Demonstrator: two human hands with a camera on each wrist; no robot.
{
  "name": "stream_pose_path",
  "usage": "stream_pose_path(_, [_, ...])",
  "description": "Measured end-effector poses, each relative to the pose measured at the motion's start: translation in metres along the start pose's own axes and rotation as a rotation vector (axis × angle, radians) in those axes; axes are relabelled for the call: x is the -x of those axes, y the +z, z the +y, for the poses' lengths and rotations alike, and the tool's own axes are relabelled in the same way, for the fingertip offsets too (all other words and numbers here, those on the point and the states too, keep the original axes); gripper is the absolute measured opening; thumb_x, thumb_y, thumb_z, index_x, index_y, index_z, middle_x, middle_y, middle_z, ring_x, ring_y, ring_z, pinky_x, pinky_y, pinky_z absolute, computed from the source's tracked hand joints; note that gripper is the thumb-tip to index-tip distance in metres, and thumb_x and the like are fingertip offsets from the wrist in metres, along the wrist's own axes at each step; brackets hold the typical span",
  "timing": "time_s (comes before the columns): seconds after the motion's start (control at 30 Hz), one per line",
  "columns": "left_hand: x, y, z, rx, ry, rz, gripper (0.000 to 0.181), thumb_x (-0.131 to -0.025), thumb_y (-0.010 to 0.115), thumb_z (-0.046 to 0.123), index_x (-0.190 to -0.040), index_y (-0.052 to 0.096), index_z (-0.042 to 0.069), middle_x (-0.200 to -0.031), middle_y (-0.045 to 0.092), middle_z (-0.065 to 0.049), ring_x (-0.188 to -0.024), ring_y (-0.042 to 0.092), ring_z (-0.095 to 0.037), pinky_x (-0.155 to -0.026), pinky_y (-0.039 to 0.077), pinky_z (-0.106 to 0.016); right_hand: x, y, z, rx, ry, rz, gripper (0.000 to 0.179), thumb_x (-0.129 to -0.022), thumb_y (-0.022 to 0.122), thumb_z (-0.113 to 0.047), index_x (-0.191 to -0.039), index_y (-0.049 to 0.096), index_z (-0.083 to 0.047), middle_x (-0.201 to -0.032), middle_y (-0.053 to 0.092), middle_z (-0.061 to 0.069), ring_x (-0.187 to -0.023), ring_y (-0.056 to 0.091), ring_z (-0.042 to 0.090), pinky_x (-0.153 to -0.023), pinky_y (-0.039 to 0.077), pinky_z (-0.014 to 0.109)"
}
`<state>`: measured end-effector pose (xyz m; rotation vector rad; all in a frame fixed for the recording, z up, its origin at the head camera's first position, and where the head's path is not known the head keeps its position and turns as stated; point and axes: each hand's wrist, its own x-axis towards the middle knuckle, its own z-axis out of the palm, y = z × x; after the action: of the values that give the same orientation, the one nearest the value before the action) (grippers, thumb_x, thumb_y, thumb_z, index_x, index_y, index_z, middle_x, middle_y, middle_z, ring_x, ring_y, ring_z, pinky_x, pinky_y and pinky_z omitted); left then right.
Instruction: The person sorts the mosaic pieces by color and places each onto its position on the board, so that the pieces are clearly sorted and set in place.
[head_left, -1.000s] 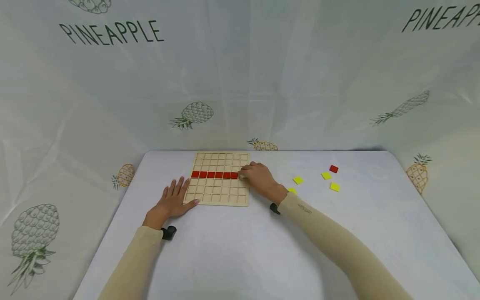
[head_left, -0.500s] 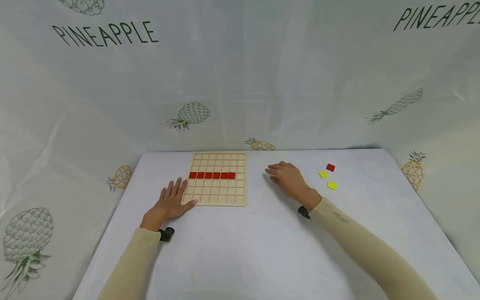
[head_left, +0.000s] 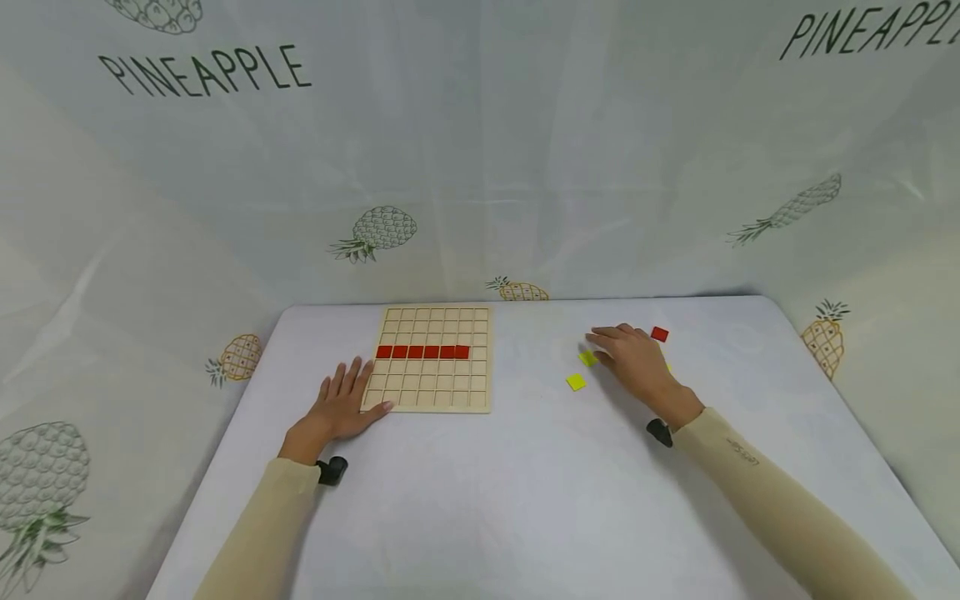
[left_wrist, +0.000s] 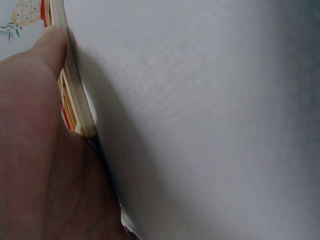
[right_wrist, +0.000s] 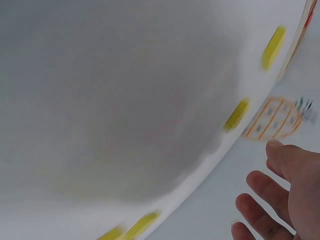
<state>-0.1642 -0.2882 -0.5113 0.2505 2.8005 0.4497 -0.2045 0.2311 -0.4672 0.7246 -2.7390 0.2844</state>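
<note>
A pale wooden grid board (head_left: 435,392) lies at the back left of the table, with a row of several red square tiles (head_left: 423,352) across it. My left hand (head_left: 339,408) rests with spread fingers at the board's near left corner, its thumb along the front edge. To the right, my right hand (head_left: 636,362) hovers over the table, holding nothing, its fingers (right_wrist: 267,190) loosely extended. Near its fingertips lies a yellow tile (head_left: 587,357), and another yellow tile (head_left: 576,382) lies nearer me. Further yellow tiles are mostly hidden beneath this hand.
Beyond the right hand sits a loose red tile (head_left: 659,334). The white table (head_left: 480,500) meets a pineapple-printed cloth (head_left: 465,167) at its back and sides.
My right hand has left the board's right side and moved right, over the loose tiles. The row of red tiles looks the same. My left hand keeps its place at the board.
</note>
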Motion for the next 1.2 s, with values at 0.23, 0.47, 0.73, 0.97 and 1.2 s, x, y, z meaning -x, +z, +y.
stream_pose_path(0.23, [0.001, 0.0, 0.0, 0.002, -0.002, -0.003, 0.1, -0.104, 0.053, 0.059, -0.168, 0.005, -0.002, -0.174, -0.005, -0.029, -0.159, -0.008, -0.053, -0.126, -0.006, -0.069, 0.016, -0.012, 0.041, 0.061, 0.121, -0.024, 0.038, -0.092, 0.08, -0.002, -0.129, 0.072, 0.003, -0.131, 0.071, 0.023, -0.112, 0.067, 0.044, -0.092, 0.056, 0.058])
stream_pose_path(0.47, [0.005, -0.005, 0.005, 0.022, -0.007, -0.007, 0.105, -0.102, 0.05, 0.068, -0.168, 0.007, -0.001, -0.174, -0.004, -0.029, -0.159, -0.008, -0.053, -0.126, -0.007, -0.068, 0.025, -0.018, 0.072, 0.067, 0.213, -0.089, 0.036, -0.094, 0.076, -0.001, -0.13, 0.07, 0.006, -0.129, 0.071, 0.027, -0.111, 0.066, 0.048, -0.089, 0.056, 0.062])
stream_pose_path(0.73, [0.001, 0.001, 0.0, 0.007, -0.005, -0.001, 0.103, -0.102, 0.052, 0.064, -0.168, 0.007, -0.002, -0.174, -0.004, -0.03, -0.159, -0.007, -0.054, -0.126, -0.005, -0.069, 0.024, -0.018, 0.084, 0.073, 0.265, -0.196, 0.035, -0.096, 0.074, -0.001, -0.131, 0.07, 0.006, -0.128, 0.07, 0.03, -0.108, 0.067, 0.049, -0.086, 0.058, 0.062])
stream_pose_path(0.97, [-0.002, 0.003, -0.003, -0.002, 0.002, -0.004, 0.102, -0.103, 0.053, 0.061, -0.168, 0.006, -0.002, -0.174, -0.005, -0.029, -0.159, -0.008, -0.053, -0.126, -0.005, -0.069, 0.021, -0.016, 0.089, 0.074, 0.247, -0.202, 0.032, -0.094, 0.077, 0.001, -0.125, 0.073, 0.005, -0.115, 0.073, 0.031, -0.099, 0.068, 0.048, -0.082, 0.06, 0.061])
stream_pose_path(1.2, [0.001, 0.0, 0.0, 0.015, 0.006, 0.003, 0.101, -0.103, 0.054, 0.06, -0.167, 0.007, -0.003, -0.174, -0.004, -0.03, -0.159, -0.008, -0.054, -0.125, -0.005, -0.069, 0.015, -0.015, 0.092, 0.13, 0.187, -0.199, 0.024, -0.091, 0.08, 0.001, -0.114, 0.078, -0.001, -0.098, 0.074, 0.023, -0.091, 0.068, 0.043, -0.08, 0.06, 0.059])
